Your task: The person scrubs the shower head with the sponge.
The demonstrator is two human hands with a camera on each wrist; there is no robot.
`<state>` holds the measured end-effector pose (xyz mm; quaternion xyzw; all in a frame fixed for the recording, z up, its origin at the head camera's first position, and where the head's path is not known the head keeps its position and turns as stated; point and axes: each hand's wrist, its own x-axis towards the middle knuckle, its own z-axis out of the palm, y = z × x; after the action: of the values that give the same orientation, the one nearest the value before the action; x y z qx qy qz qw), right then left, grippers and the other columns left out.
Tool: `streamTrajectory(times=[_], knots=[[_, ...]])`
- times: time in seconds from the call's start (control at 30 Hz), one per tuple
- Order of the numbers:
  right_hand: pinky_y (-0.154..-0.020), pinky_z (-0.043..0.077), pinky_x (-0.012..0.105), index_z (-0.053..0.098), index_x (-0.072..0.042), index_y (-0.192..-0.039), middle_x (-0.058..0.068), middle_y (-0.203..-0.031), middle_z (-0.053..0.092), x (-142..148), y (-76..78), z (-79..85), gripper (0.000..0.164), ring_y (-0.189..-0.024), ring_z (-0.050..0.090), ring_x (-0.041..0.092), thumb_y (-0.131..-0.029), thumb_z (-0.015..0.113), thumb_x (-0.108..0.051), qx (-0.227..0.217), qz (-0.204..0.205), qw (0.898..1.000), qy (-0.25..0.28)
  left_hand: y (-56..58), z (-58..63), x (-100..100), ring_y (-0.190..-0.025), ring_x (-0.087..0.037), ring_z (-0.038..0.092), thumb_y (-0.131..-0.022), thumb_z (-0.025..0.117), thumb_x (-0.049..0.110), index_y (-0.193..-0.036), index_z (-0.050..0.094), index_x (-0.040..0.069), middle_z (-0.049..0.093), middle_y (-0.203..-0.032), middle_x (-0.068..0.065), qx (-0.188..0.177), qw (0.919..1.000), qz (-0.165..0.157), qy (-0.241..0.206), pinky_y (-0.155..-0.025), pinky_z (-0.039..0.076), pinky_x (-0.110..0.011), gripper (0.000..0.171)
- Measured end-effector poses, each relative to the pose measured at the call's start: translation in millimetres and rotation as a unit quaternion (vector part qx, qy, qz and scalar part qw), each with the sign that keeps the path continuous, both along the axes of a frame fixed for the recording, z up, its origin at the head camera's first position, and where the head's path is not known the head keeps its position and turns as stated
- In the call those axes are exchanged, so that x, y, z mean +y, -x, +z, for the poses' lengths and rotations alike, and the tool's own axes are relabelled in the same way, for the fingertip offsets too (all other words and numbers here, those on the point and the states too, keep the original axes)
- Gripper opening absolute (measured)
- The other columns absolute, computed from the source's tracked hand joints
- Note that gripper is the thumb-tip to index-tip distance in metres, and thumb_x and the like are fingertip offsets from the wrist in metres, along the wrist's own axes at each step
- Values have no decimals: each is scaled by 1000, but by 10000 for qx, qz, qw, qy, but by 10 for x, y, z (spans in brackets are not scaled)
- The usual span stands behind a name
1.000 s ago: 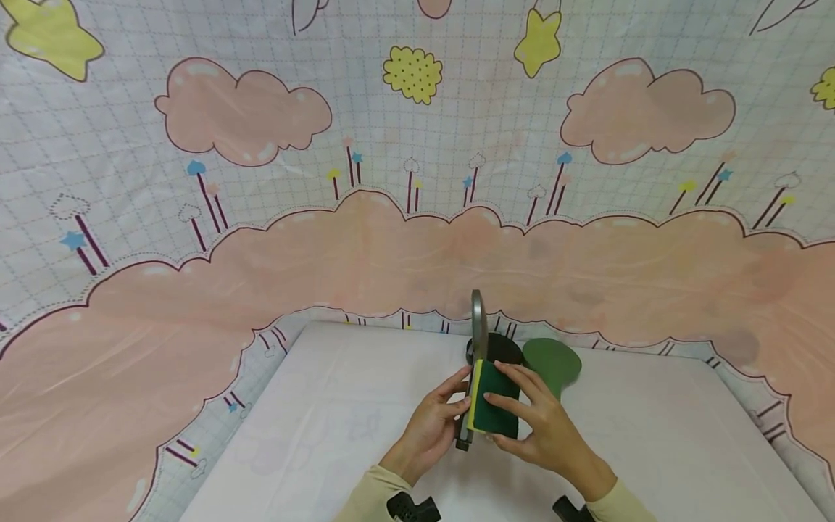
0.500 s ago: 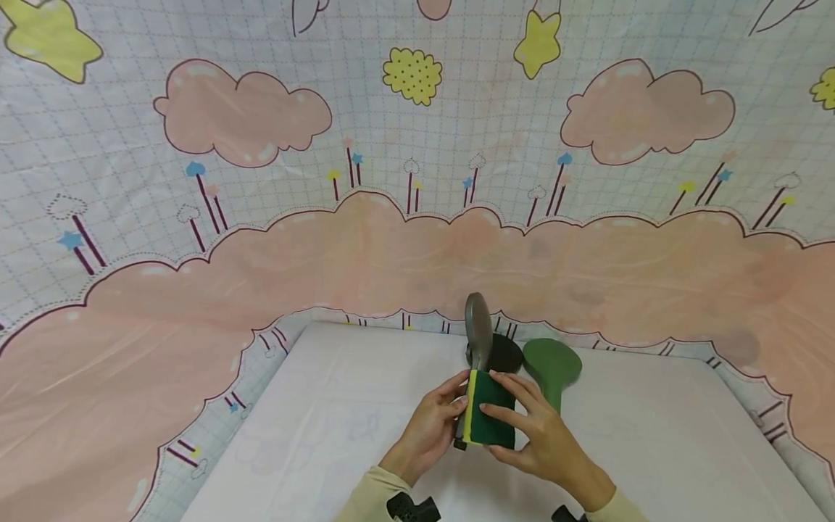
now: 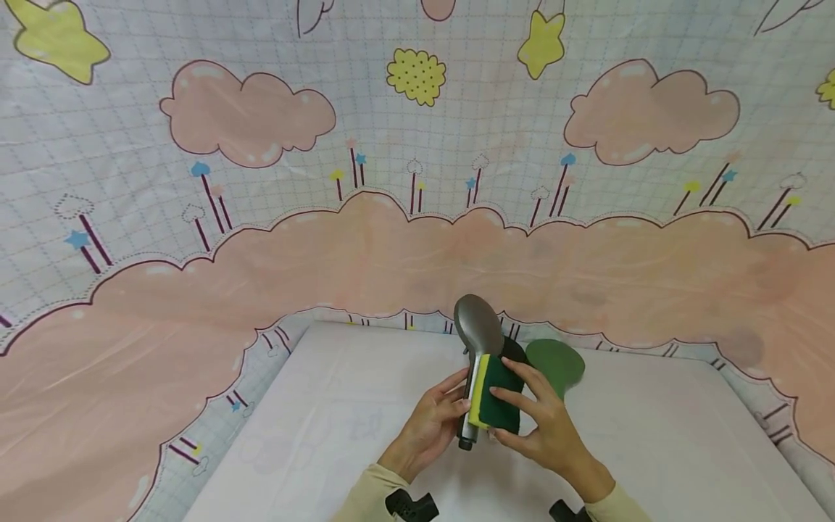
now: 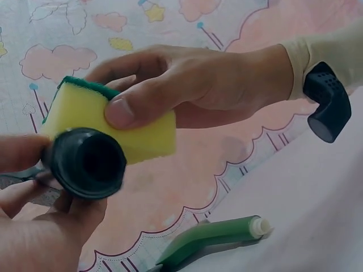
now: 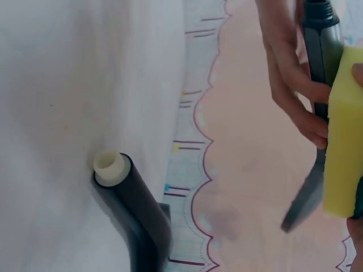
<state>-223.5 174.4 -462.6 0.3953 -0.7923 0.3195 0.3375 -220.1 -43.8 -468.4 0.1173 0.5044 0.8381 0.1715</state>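
My left hand (image 3: 433, 420) grips the handle of a grey handheld shower head (image 3: 479, 326), held upright with its round end up and its threaded end down. In my right hand (image 3: 548, 420) is a sponge (image 3: 501, 395), yellow with a dark green scouring side, pinched between thumb and fingers. The sponge's yellow side lies against the handle. The left wrist view looks onto the dark open end of the handle, with the thumb on the yellow foam (image 4: 142, 133). Behind the hands are a black shower head (image 3: 514, 349), partly hidden, and a green shower head (image 3: 554, 366).
A white tabletop (image 3: 339, 391) lies under the hands. Behind it hangs a patterned cloth (image 3: 391, 254) with clouds and stars. The green handle (image 4: 210, 235) and the black handle (image 5: 139, 221) both show pale connector ends.
The grey shower head has turned from edge-on to show its broad rounded side. The sponge slid down along the handle, then back up. Both hands keep their hold.
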Motion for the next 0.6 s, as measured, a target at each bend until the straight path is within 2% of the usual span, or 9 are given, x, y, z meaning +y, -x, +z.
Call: streamTrajectory(times=[0.1,0.27,0.4,0.5,0.6], knots=[[-116,21,18,69,-24,-121,15,-145,50,-12,-22,-34,53,-135,44,27,-72,86,-38,29,-1,10000,-47,13,-11,3,-126,-23,55,-92,53,-4,-153,31,4,45,-148,-20,77,9999,-130,-41,-105,46,-36,65],[-116,22,16,69,-23,-121,18,-143,51,-48,-56,-105,46,-132,46,30,-82,76,-47,287,153,9995,15,29,-45,20,-139,-27,44,-97,47,-2,-154,25,3,35,-156,-21,130,9996,-195,-126,-111,41,-37,61],[-115,23,14,69,-22,-121,20,-142,51,-71,-93,-158,45,-133,45,28,-85,73,-48,354,299,9989,-26,48,-78,27,-141,-28,41,-100,47,2,-155,26,6,33,-157,-20,66,10000,-34,-34,-117,32,-44,58],[-115,23,13,69,-23,-120,19,-142,52,-81,-118,-180,43,-133,45,28,-85,73,-48,389,314,9985,-211,77,-95,31,-138,-25,45,-101,48,5,-154,30,8,36,-155,-19,9,9998,182,120,-119,27,-48,56],[-115,22,12,69,-25,-118,18,-141,52,-72,-135,-184,42,-131,45,28,-84,73,-49,408,262,9978,-453,107,-112,17,-132,-21,49,-101,48,5,-154,31,8,40,-151,-19,-68,9988,382,284,-120,26,-47,56]])
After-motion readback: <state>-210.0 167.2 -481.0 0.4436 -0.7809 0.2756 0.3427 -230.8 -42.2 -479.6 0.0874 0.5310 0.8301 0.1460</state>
